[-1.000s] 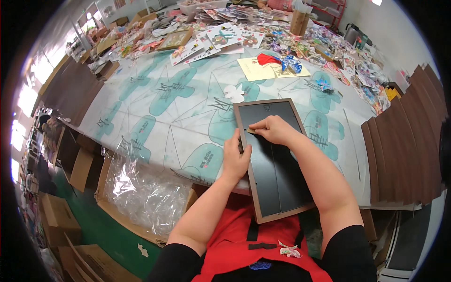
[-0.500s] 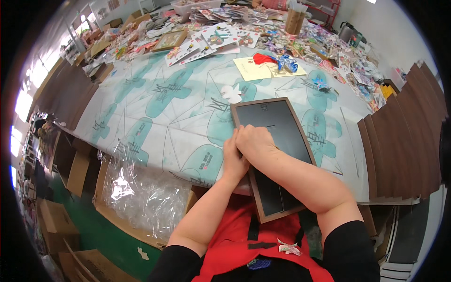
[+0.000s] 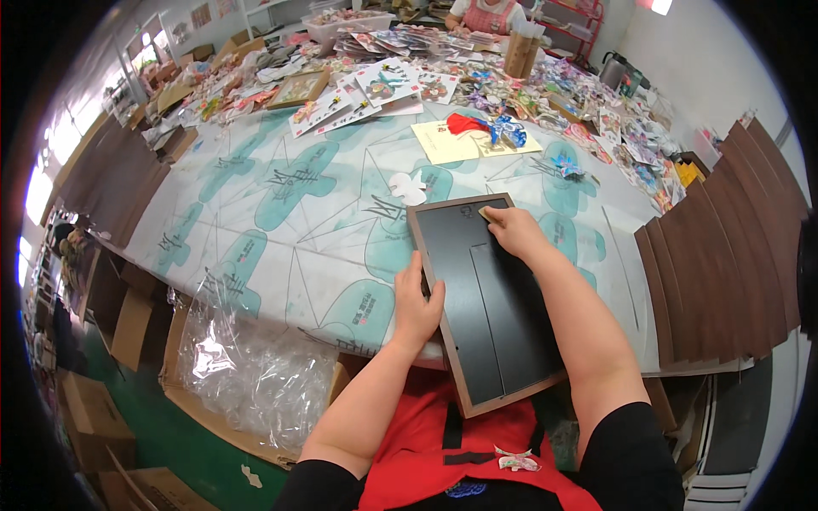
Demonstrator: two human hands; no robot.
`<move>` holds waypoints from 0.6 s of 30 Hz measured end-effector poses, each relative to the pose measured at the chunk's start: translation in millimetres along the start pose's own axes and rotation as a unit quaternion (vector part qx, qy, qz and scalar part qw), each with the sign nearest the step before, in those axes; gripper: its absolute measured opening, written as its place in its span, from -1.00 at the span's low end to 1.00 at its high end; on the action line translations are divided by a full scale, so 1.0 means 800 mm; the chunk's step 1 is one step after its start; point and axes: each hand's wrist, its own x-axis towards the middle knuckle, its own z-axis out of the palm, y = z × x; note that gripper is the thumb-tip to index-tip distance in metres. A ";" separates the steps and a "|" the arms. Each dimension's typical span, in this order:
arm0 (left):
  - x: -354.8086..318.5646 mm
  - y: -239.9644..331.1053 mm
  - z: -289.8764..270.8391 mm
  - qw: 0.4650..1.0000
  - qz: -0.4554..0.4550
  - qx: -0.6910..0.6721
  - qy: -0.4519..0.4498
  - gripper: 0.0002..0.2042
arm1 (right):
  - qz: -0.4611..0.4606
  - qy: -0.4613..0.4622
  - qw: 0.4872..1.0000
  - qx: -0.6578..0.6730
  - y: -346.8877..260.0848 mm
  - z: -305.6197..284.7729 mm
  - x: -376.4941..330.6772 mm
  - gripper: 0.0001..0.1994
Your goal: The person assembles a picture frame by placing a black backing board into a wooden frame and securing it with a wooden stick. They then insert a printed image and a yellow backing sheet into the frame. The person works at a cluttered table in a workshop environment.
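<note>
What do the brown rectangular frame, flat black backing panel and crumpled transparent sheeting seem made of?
Brown rectangular frame: probably matte wood or wood-look moulding; evenly brown, grain unreadable.
Flat black backing panel: perhaps satin-coated board; smooth, soft sheen, though plastic is possible.
Crumpled transparent sheeting: almost certainly glossy plastic film; see-through, with bright creased highlights.

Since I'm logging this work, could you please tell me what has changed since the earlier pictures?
The right hand has moved away from the left hand to the far end of the frame, holding a small yellowish piece. The left hand stays at the frame's left edge.
</note>
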 end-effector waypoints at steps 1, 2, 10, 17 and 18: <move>-0.001 -0.001 -0.001 1.000 -0.006 -0.002 0.000 -0.42 | -0.002 -0.008 1.000 -0.016 -0.008 0.000 0.002 -0.69; -0.002 -0.001 -0.002 1.000 -0.012 -0.005 0.000 -0.42 | 0.000 -0.019 0.999 -0.041 -0.016 -0.002 0.005 -0.69; -0.001 0.007 -0.007 0.997 -0.045 -0.062 -0.013 -0.38 | 0.009 -0.033 0.987 -0.154 -0.037 -0.001 0.010 -0.70; 0.001 0.009 -0.015 0.996 -0.055 -0.061 -0.030 -0.37 | 0.058 -0.004 0.991 -0.121 -0.052 0.017 0.005 -0.75; 0.001 0.010 -0.016 0.996 -0.057 -0.055 -0.032 -0.37 | 0.054 0.013 0.995 -0.087 -0.044 0.023 0.010 -0.76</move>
